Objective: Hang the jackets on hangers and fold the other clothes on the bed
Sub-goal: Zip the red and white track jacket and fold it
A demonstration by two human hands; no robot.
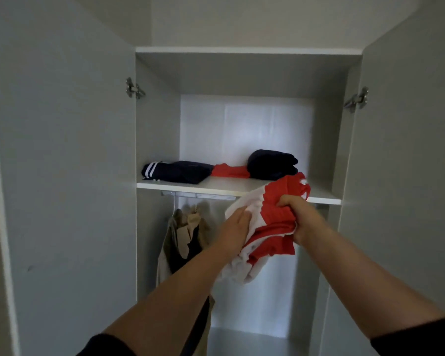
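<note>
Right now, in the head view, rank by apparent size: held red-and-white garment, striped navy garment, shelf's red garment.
Largest: red-and-white garment, though nearest the camera.
Then striped navy garment.
Smallest: red garment.

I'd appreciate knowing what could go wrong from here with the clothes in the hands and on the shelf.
The red and white garment is bunched, gripped by the right hand and only pressed by the left hand; its hanging lower part may slip loose. Pushed onto the shelf, it could rumple the dark bundle and red piece there.
</note>
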